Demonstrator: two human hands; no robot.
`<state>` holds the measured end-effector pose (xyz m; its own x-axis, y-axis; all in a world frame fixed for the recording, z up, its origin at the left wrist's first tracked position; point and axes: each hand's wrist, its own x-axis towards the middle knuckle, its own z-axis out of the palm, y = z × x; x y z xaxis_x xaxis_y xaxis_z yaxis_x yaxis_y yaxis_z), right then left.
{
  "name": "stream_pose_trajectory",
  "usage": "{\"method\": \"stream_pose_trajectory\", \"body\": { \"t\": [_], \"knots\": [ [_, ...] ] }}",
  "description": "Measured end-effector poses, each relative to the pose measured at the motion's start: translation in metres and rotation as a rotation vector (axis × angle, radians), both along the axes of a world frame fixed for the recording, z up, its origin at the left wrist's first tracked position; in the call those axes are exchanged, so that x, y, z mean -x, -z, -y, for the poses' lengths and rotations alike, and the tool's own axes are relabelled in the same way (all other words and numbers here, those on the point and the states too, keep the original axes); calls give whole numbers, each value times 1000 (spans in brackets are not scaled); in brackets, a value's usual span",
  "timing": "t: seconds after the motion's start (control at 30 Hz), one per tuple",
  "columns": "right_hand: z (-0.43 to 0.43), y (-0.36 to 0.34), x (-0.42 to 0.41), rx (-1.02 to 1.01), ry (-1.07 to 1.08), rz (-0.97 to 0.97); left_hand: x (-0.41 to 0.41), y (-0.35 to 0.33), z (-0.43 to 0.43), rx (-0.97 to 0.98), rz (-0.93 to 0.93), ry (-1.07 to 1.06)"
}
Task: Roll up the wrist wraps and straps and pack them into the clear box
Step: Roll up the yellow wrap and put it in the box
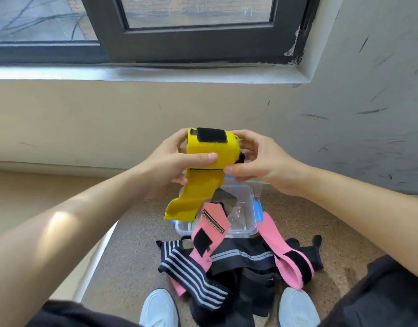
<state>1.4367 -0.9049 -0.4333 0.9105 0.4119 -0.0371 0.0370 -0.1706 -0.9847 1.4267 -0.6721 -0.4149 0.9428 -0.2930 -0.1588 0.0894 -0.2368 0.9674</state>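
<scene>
Both hands, left (170, 165) and right (257, 159), grip a half-rolled yellow wrist wrap (204, 159) of soft woven cloth, a black fuzzy patch on top. Its loose tail hangs below the grip, hiding part of the clear box (244, 208) on the speckled floor.

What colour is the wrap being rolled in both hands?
Yellow, with a black fastening patch on top; the yellow wrap shows clearly in the head view.

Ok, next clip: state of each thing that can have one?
yellow wrap: partly rolled, tail hanging loose
left hand: gripping the roll
right hand: gripping the roll's other end
clear box: open, no lid on
pink wraps: unrolled, one draped over the box rim
black striped wraps: unrolled, heaped on floor
</scene>
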Motion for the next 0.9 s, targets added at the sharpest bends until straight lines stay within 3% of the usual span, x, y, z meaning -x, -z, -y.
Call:
{"method": "stream_pose_trajectory", "body": {
  "t": [0.17, 0.4, 0.53, 0.77, 0.83, 0.9],
  "knots": [
    [-13, 49, 12, 359, 110, 20, 2, 12, -15, 86, -81, -107],
    [-32, 73, 14, 411, 89, 131, 3, 17, -22, 135, -117, -192],
    [-13, 72, 11, 519, -110, 41, -1, 20, -33, 69, -53, -328],
    [16, 82, 12, 1130, -604, -83, 0, 26, -27, -32, -72, -190],
    [18, 77, 6, 1087, -541, -67, 2, 29, -18, -39, -83, -140],
    [17, 68, 1, 825, -333, -89, 4, 32, -12, -40, -97, -101]
  ]
}}
